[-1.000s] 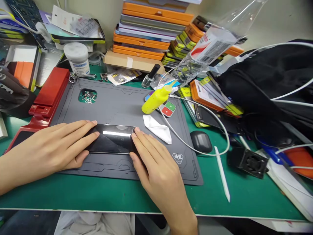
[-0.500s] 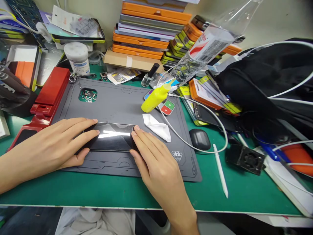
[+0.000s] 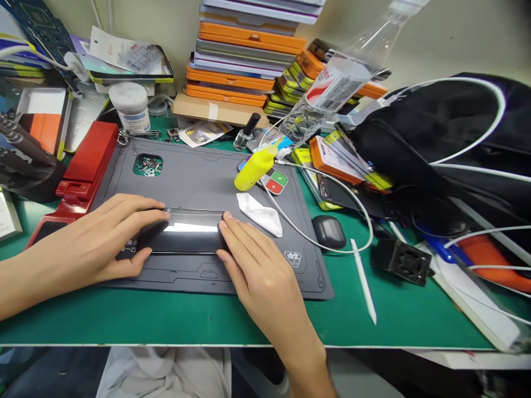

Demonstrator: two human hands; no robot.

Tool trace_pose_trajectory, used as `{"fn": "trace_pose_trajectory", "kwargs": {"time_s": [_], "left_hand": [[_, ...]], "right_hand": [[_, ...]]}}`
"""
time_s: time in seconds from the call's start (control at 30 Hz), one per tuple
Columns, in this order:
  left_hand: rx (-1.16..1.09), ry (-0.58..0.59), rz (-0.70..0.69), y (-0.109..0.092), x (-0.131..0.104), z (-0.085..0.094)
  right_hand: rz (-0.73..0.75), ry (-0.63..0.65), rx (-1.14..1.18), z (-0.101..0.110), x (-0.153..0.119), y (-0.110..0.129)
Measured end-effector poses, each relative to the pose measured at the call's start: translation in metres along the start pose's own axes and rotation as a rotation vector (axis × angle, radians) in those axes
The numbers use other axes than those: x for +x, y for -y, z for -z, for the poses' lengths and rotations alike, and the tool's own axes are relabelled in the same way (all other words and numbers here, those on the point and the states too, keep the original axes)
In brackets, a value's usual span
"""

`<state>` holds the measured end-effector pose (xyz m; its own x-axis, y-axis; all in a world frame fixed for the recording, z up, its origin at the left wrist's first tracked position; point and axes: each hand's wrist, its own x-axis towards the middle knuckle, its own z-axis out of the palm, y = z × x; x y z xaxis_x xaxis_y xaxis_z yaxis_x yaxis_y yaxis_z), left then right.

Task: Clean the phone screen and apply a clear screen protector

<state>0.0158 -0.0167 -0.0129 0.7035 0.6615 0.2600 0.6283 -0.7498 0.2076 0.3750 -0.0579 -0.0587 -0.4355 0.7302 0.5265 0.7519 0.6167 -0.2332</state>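
A smartphone (image 3: 191, 239) with a dark, glossy screen lies sideways low over the grey work mat, a bright strip of light mirrored across its glass. Around its left end, the fingers of my left hand (image 3: 112, 237) rest on the top edge while the thumb is at the bottom edge. My right hand (image 3: 261, 271) grips the other end, fingers together over the corner and thumb below. Both hands are closed on the phone, and its two ends are partly hidden. Close by on the mat (image 3: 182, 171) are a crumpled white wipe (image 3: 260, 214) and a yellow squeeze bottle (image 3: 255, 167).
A red device (image 3: 85, 166) stands left of the mat. Behind are a paste jar (image 3: 130, 108) and stacked orange cases (image 3: 230, 77). A white cable (image 3: 367, 221) loops around a black earbud case (image 3: 328, 231); a white stylus (image 3: 364, 282) and small fan (image 3: 404, 260) lie at right.
The camera view has shifted slightly. The phone's reflection has changed from angled patches to one straight bright strip, as though its tilt altered. Both hands keep their hold.
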Motion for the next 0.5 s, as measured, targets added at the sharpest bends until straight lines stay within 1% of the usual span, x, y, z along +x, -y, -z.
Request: {"fn": "trace_pose_trajectory", "kwargs": {"time_s": [0.17,0.37,0.5], "left_hand": [[-0.041,0.049,0.038,0.003,-0.001,0.004],[0.036,0.071,0.144,0.004,-0.002,0.008],[0.059,0.065,0.110,0.010,-0.001,0.013]], "right_hand": [[0.020,-0.003,-0.036,-0.002,0.001,0.000],[-0.008,0.002,0.023,-0.003,0.003,0.000],[-0.071,-0.002,0.109,-0.005,0.004,-0.001]]}}
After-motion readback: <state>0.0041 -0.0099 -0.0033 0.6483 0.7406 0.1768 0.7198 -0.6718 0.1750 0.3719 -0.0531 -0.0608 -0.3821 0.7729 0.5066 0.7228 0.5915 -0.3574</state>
